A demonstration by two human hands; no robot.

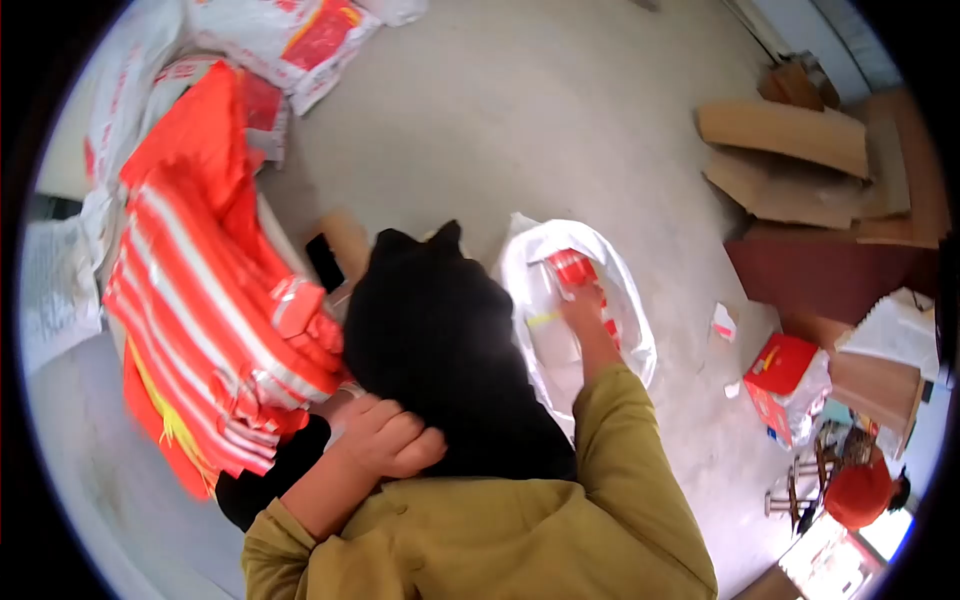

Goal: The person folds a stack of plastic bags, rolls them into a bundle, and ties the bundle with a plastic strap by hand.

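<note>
My right hand (585, 303) reaches down into a white plastic-lined bin (640, 335) on the floor, its fingers closed on a red packet (571, 266). More red pieces show beneath that hand inside the bin. My left hand (390, 438) rests at my lap with its fingers curled in; whatever it may hold is hidden. Left of my black-clothed legs (430, 340) lies a pile of orange-red cloth with white stripes (215, 300). A small bunched red and silvery piece (300, 310) sits on the pile's right edge.
White printed sacks (275, 40) stand at the upper left. Cardboard pieces (790, 150) lie at the upper right. A red box (782, 365) and papers (890, 335) are on the right. A person in red (858, 495) is at the lower right, near a wooden stool (800, 485).
</note>
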